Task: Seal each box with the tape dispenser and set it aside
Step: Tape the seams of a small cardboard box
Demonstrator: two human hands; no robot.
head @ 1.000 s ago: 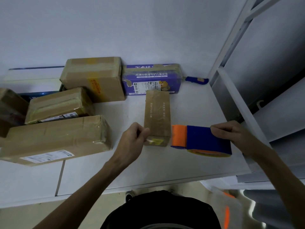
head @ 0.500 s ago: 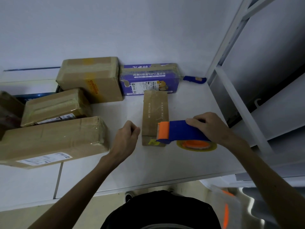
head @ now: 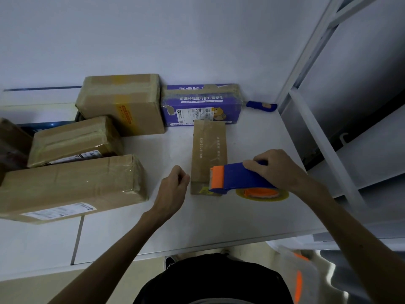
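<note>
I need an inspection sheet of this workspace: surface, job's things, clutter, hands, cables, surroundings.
Surface: white tabletop, seam at the near left.
Job's things: narrow brown cardboard box lies lengthwise at the middle; blue and orange tape dispenser has its orange front over the box's near end.
Clutter: taped brown cardboard boxes grouped at the left; purple printed box against the wall; small blue tool beside it.
Hands: left hand beside the narrow box, fingers curled, holding nothing seen; right hand grips the dispenser.
Cables: nothing seen.
Surroundings: white wall behind; white metal frame at the right.
</note>
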